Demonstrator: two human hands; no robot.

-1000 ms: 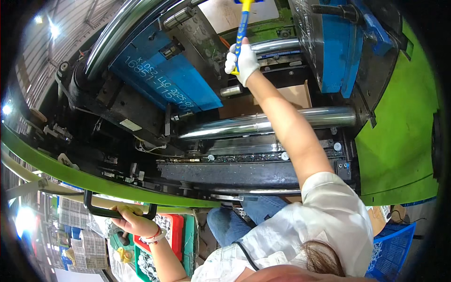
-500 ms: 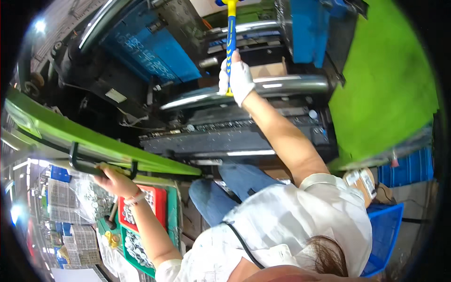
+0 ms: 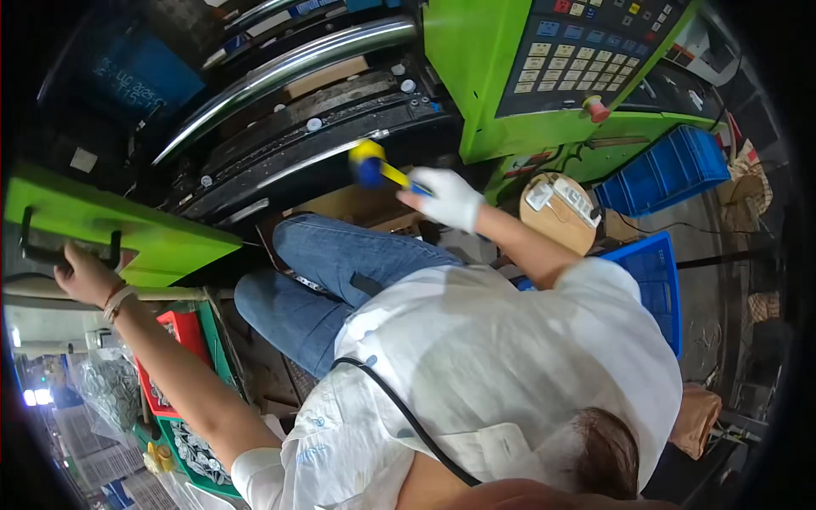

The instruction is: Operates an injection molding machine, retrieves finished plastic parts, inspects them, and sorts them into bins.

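Observation:
My right hand point(image 3: 446, 197), in a white glove, is closed around a tool with a blue and yellow handle point(image 3: 374, 166). It holds the tool low, just above my knees in blue jeans point(image 3: 340, 263), in front of the machine's dark bed. My bare left hand point(image 3: 81, 272), with a band at the wrist, grips the black handle point(image 3: 34, 246) of the green sliding door point(image 3: 161, 229) at the far left. The tool's working end is hidden by blur.
A chrome bar point(image 3: 289, 68) runs across the open machine above. A green control panel with many keys point(image 3: 595, 42) stands at the upper right. Blue crates point(image 3: 663, 170) and a round wooden stool point(image 3: 557, 212) are on the right. Red and green bins point(image 3: 178, 340) sit under my left arm.
My right hand has come down out of the machine with the tool, from near the chrome bars to my knees. My left hand has kept its hold on the door handle.

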